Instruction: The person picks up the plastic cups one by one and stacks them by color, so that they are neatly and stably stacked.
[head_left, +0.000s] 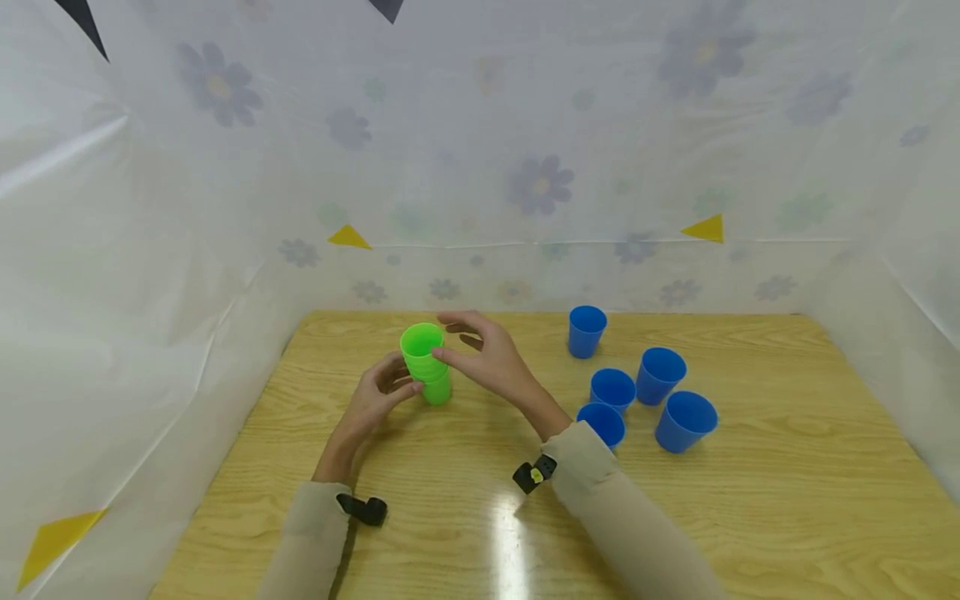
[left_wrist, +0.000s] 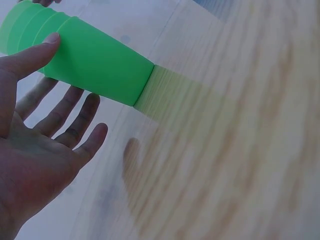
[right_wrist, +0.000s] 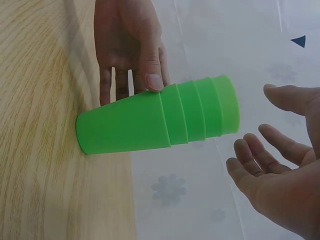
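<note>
While the head view alone is showing five blue cups (head_left: 643, 384) standing open-mouthed on the wooden table (head_left: 787, 467), the wrist views are revealing the green cup stack (right_wrist: 160, 122) as four nested cups, upright there, with the left hand (head_left: 375, 398) thumb touching it and the right hand (head_left: 491, 358) hovering open beside its rim.

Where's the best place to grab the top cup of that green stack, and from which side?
Take the top cup by its rim band, from above and the right. The green stack stands upright on the table, cups nested so only each rim band protrudes. The left hand steadies the lower cups with its thumb; the right hand is open near the top, probably best placed to pinch it.
</note>
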